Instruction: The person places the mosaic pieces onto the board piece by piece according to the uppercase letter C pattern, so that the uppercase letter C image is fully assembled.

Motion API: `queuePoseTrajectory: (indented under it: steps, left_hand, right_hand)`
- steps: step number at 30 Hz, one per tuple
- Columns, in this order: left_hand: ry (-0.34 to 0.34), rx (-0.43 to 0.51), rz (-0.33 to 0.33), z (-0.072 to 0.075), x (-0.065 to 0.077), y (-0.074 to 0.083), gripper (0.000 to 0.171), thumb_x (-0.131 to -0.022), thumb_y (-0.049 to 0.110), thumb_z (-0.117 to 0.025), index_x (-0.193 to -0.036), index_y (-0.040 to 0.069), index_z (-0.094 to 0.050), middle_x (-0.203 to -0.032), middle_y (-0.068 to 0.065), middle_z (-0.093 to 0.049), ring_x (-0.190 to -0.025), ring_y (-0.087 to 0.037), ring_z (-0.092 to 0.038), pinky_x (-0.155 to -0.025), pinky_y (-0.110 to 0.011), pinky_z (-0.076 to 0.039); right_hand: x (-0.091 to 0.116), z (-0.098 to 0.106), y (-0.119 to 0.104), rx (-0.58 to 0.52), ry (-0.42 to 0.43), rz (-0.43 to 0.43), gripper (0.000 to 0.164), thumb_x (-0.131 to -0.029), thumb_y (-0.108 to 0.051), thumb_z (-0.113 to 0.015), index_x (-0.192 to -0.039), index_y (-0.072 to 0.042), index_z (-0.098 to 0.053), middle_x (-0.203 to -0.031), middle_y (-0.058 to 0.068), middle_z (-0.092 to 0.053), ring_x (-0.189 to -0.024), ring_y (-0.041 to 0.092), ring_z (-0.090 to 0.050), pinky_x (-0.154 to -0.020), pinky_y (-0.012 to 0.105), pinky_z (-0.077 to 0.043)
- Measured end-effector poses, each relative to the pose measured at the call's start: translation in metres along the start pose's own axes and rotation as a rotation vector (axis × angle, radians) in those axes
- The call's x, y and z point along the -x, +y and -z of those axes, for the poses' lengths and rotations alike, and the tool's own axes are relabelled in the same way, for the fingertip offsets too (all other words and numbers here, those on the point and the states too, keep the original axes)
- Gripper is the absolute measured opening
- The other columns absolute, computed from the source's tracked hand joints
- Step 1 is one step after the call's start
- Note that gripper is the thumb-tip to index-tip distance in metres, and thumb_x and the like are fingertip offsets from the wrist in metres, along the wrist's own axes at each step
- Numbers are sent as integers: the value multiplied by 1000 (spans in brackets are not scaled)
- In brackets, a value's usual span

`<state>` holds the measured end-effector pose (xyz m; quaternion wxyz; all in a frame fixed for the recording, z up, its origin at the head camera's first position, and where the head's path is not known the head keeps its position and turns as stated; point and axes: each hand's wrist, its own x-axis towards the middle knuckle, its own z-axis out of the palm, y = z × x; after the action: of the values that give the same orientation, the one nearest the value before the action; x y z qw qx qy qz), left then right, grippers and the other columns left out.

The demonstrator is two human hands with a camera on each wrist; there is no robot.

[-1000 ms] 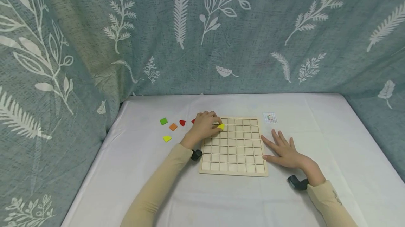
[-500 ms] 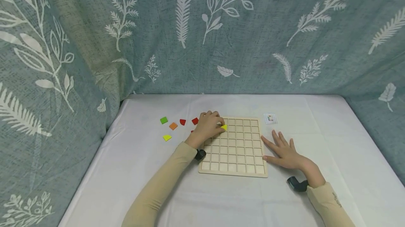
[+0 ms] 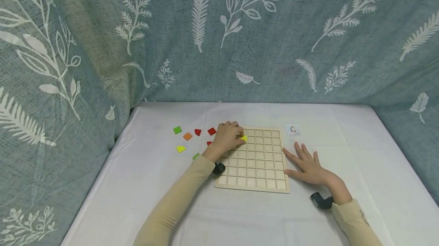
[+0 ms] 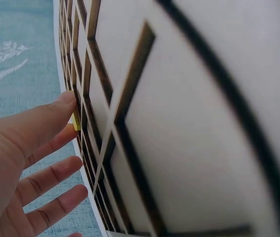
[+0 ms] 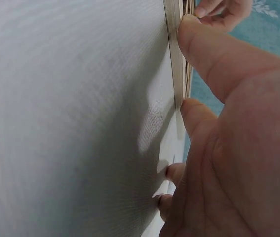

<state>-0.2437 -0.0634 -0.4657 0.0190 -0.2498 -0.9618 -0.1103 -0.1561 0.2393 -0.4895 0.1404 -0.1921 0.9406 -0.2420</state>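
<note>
My left hand (image 3: 227, 137) pinches a small yellow tile (image 3: 244, 138) between thumb and index finger, over the upper left part of a wooden grid board (image 3: 251, 163). In the left wrist view only a sliver of the yellow tile (image 4: 76, 122) shows at the fingertips, against the grid; whether it lies in a cell I cannot tell. The other fingers of that hand are spread apart. At the board's right side, my right hand (image 3: 310, 168) rests with its fingers spread. Its thumb and index finger touch the board's edge (image 5: 176, 59) in the right wrist view.
Left of the board lie a green tile (image 3: 177, 130), an orange tile (image 3: 187, 136), a yellow tile (image 3: 181, 149) and several red ones, including a red square (image 3: 212, 131). Another green tile (image 3: 196, 156) is partly behind the left forearm. A patterned card (image 3: 293, 129) lies beyond the right hand.
My left hand has shifted slightly right along the board with the yellow tile, uncovering the red square and a green tile. My right hand stays at the board's edge.
</note>
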Motion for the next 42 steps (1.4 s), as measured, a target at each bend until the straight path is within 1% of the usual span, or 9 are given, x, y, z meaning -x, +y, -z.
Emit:
queuePoseTrajectory:
  steps: [8, 13, 18, 24, 28, 32, 36, 40, 42]
  left_hand:
    - [19, 89, -4, 0, 6, -2, 25, -81, 37, -69, -101, 22, -70, -101, 0, -60, -93, -20, -53, -89, -45, -41]
    - [-4, 132, 28, 2, 8, -5, 25, -83, 36, -68, -103, 22, -69, -102, 0, -59, -94, -21, -52, -90, -45, -40]
    - [13, 192, 44, 3, 12, -9, 23, -83, 34, -69, -102, 20, -69, -101, -2, -59, -88, -22, -51, -86, -45, -41]
    - [32, 224, 70, 2, 17, -16, 27, -84, 33, -67, -107, 19, -68, -102, -3, -60, -90, -22, -52, -83, -43, -42]
    - [68, 255, 87, 1, 21, -23, 27, -83, 31, -68, -107, 18, -69, -102, -4, -61, -91, -23, -54, -80, -41, -43]
    - [111, 271, 121, 1, 24, -30, 26, -83, 30, -69, -104, 17, -69, -100, -6, -62, -88, -23, -55, -76, -38, -44]
    - [143, 308, 164, 3, 29, -38, 25, -82, 28, -70, -104, 16, -70, -100, -7, -63, -87, -24, -56, -74, -37, -45]
    - [177, 357, 192, 5, 34, -46, 26, -81, 25, -71, -105, 14, -69, -101, -8, -62, -87, -24, -56, -74, -38, -45]
    - [190, 364, 206, 6, 37, -51, 27, -81, 25, -71, -106, 14, -69, -101, -8, -62, -86, -24, -56, -73, -39, -45]
  right_hand:
    - [0, -1, 0, 16, 13, 1, 72, -88, -48, -54, -147, -18, -26, -151, 29, 0, -136, 50, 8, -98, 70, 14]
    - [0, 0, 1, 15, 14, 3, 72, -88, -48, -54, -147, -19, -25, -151, 29, 0, -136, 50, 8, -98, 70, 13]
    - [-1, 0, 0, 8, 12, -1, 72, -88, -49, -54, -147, -19, -25, -151, 29, 0, -136, 49, 8, -98, 69, 14]
    - [0, 1, -2, 5, 7, -6, 73, -87, -49, -54, -147, -19, -26, -151, 29, 0, -137, 49, 9, -98, 69, 14]
    - [1, 1, -3, -2, 6, 4, 72, -88, -48, -54, -147, -17, -26, -151, 29, 0, -136, 49, 9, -98, 69, 14]
    - [1, 1, -4, -2, 6, 6, 71, -88, -47, -54, -147, -17, -26, -151, 29, 0, -136, 50, 9, -98, 69, 14]
    - [1, 0, -4, -6, 8, 5, 71, -88, -48, -54, -147, -18, -26, -151, 29, 0, -137, 49, 9, -98, 69, 14]
    - [1, 0, -3, -7, 7, 0, 72, -88, -48, -54, -147, -18, -27, -151, 28, 0, -137, 49, 9, -98, 69, 15]
    - [1, -1, -3, -3, 8, -5, 72, -87, -49, -54, -147, -19, -27, -151, 28, 0, -137, 49, 9, -98, 68, 14]
